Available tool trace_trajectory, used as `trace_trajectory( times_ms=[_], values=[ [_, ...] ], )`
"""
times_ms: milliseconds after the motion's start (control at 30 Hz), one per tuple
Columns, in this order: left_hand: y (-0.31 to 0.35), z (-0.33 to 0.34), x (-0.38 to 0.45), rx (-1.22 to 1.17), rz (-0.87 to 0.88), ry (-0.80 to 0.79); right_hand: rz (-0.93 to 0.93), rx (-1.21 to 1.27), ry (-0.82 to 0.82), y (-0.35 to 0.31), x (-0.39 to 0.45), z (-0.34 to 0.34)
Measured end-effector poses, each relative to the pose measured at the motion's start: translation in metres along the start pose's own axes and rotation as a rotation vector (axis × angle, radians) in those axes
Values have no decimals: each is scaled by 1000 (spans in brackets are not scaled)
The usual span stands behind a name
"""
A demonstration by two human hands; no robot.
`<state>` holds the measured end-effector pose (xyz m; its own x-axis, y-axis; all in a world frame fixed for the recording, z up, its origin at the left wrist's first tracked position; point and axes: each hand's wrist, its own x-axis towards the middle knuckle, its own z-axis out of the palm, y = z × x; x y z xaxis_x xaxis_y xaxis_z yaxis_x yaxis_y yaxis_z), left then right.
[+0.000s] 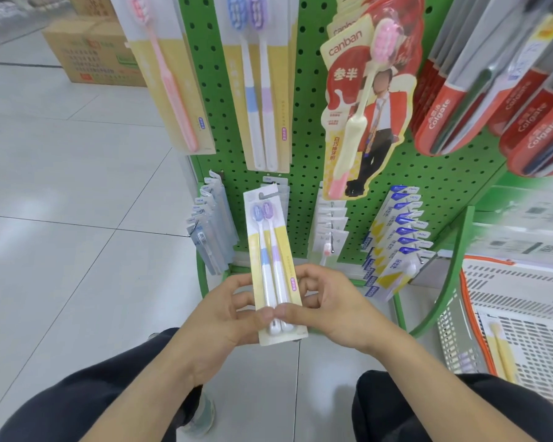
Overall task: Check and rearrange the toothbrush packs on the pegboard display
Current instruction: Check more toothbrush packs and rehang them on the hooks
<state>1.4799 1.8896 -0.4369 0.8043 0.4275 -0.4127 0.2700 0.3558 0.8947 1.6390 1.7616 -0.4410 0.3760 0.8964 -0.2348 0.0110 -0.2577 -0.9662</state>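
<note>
From the head view: the twin toothbrush pack (273, 263) sits between both hands, its top hole right at the hook (266, 195) beyond the fingertips. Miss the hook and it could slip. Left hand (227, 311) and right hand (326, 303) pinch its lower end, thumbs meeting on front, wrists low.

Your thumbs cover the lower handles of the twin toothbrush pack (273, 266). Colgate packs (492, 90) are cut off by the right and top edges. Small print on the canban pack (361, 106) is unreadable. The cardboard box (90, 49) label is blurred.
</note>
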Motion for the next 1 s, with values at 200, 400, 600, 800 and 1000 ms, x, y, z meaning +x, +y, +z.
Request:
trace_trajectory(
  times_ms=[200, 400, 600, 800, 1000],
  values=[
    [-5, 6, -4, 144, 25, 112, 116, -12, -127, -5, 0, -6],
    [-4, 6, -4, 229, 23, 159, 111, 37, -170, -7, -3, -10],
    [-4, 7, -5, 465, 87, 208, 28, -77, -17, -2, 0, 2],
    [2, 0, -7, 541, 128, 137, -53, -62, 6, 0, 0, 7],
    [-1, 8, -9, 441, 124, 97, -199, -364, 46, 3, -2, 22]
  ],
)
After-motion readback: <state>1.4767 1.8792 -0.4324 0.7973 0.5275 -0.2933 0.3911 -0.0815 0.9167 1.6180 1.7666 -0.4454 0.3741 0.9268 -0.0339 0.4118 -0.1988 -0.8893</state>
